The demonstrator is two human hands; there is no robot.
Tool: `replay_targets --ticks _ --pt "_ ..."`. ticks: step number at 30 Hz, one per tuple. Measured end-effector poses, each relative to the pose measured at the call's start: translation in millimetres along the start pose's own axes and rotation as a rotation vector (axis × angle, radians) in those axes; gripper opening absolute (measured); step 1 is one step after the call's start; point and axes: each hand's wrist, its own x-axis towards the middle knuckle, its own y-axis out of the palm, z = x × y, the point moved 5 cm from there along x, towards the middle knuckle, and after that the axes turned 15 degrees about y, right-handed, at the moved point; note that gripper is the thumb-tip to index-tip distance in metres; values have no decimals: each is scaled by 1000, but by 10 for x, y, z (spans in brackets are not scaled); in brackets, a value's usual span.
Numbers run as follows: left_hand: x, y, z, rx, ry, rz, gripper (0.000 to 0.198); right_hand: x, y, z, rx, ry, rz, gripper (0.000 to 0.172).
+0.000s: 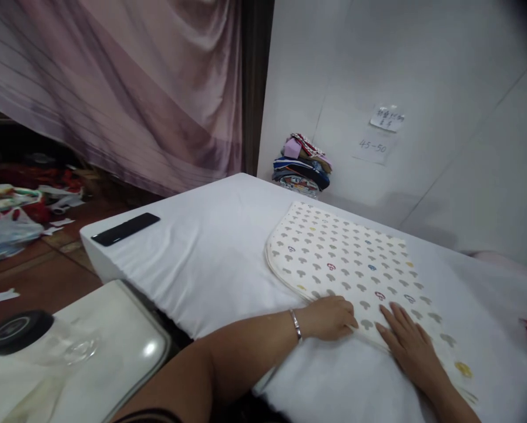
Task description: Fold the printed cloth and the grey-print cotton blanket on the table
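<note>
Cloth: the patterned cloth (346, 264) was spread on the tabletop (210, 258).
Hands: the left hand (329, 317) was curled on its near hem; the right hand (406, 343) was laid flat, fingers apart.
Risk: wrinkles might be dragged in by uneven pulling.

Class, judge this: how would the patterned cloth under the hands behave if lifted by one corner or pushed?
The patterned cloth lies thin and flat on the white sheet, so it would probably droop floppily and feel light. Pushed, it would likely bunch rather than slide whole: fabric on fabric, with the right hand flat on it.
</note>
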Motion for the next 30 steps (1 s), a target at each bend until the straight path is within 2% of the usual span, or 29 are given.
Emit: replay_targets --ticks 5,8,10,13,16,18,20,25,30 --pt "-212 -229 137 -108 -125 -59 13 6 -2 18 -19 -13 7 57" --pt "-462 -432 208 -65 -199 -89 14 3 -9 41 -21 -1 34 59" --pt "-696 -616 276 16 -309 -125 17 3 -24 53 -9 19 33 60" --pt "-1153 -972 422 139 -635 -319 19 8 -36 73 3 48 54 60" --pt "-1670 -1198 560 10 -1073 -662 14 14 -43 95 -6 68 87 61" --pt "-1888 -1187 623 -166 -1271 -797 20 19 -59 111 -13 69 87 60" --pt "-1962 -1126 671 -301 -1356 -834 27 22 -76 128 -18 63 76 59" --pt "-1861 -991 775 -490 -1396 -837 34 36 -52 132 -33 66 116 61" --pt "-1811 -979 881 -494 -1400 -802 26 59 -96 162 3 97 169 60"
